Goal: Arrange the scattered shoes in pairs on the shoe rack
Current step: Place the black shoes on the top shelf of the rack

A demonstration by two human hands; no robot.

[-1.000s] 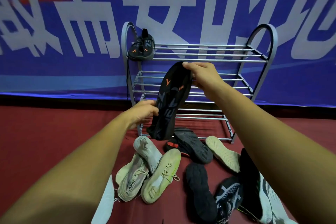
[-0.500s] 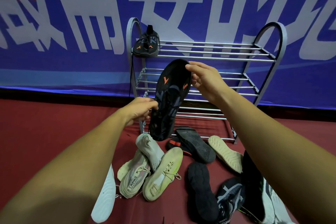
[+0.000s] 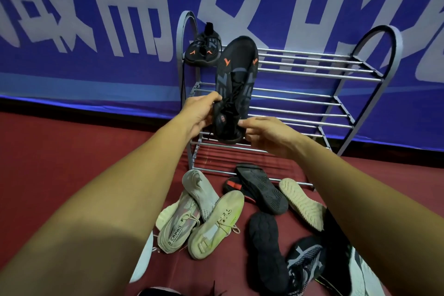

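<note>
Head view: I've got the black shoe (image 3: 236,79) up in front of the shoe rack (image 3: 384,38), both grips on its heel end. The left grip (image 3: 200,116) is curled round the collar and the right grip (image 3: 263,133) pinches the heel's other side. The long axis runs from my hands up and away, with the toe up by the top shelf (image 3: 312,56). Its mate (image 3: 203,51) sits at that shelf's left end, just left of the toe. I reckon the move is forward, levelling the sole, down beside the mate. The scattered shoes (image 3: 216,223) wait on the floor (image 3: 72,163) below.
</note>
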